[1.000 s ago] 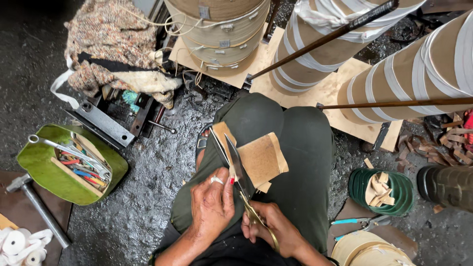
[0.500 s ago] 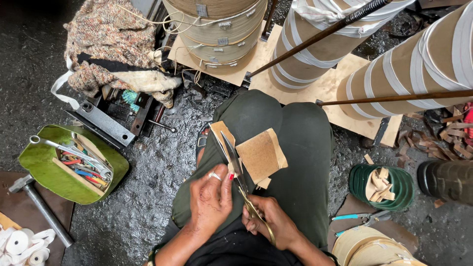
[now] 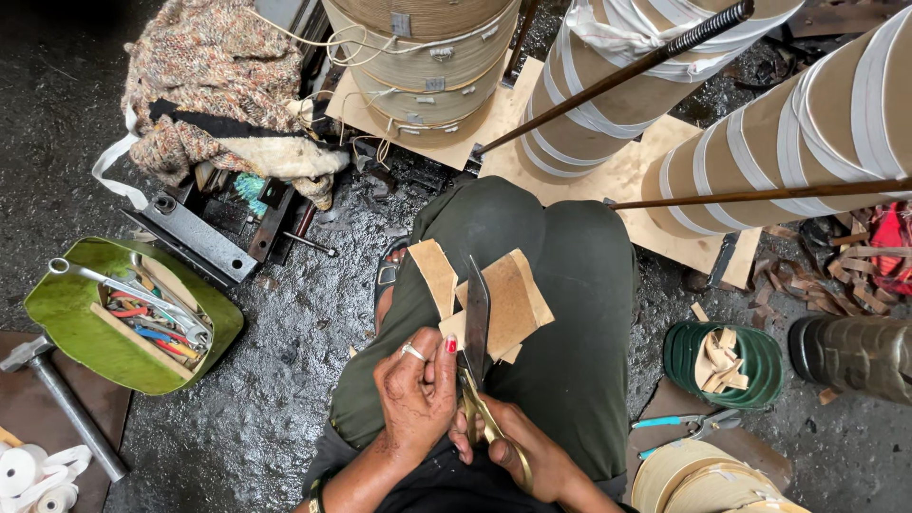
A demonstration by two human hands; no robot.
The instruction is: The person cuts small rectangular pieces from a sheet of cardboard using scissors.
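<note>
**A:** ok so what's going on with the hands here?

**B:** right hand [image 3: 518, 456] is wrapped around the brass-coloured handles of a pair of scissors [image 3: 477, 361], fingers closed tight on them. The blades point up away from the body and sit over the tan cardboard piece [image 3: 508, 306]. Can't really tell how far the blades are parted though, they look nearly together.

**A:** and the other one?

**B:** left hand [image 3: 415, 394] is pinching the near edge of that cardboard, thumb and fingers clamped on it, just beside the scissors. There's a ring on one finger and a red nail.

**A:** where's the cardboard sitting?

**B:** on the lap, across the dark green trousers [image 3: 570, 313], about the middle of the thighs. A second narrower strip [image 3: 435, 275] lies touching it on the left.

**A:** other stuff around?

**B:** green tub [image 3: 66, 323] of tools on the floor far left, hammer [image 3: 57, 399] near the bottom-left corner, small green basket [image 3: 736, 366] with cardboard scraps at right, blue-handled pliers [image 3: 679, 423] just below it. Big banded cardboard tubes [image 3: 788, 142] along the top edge.
</note>
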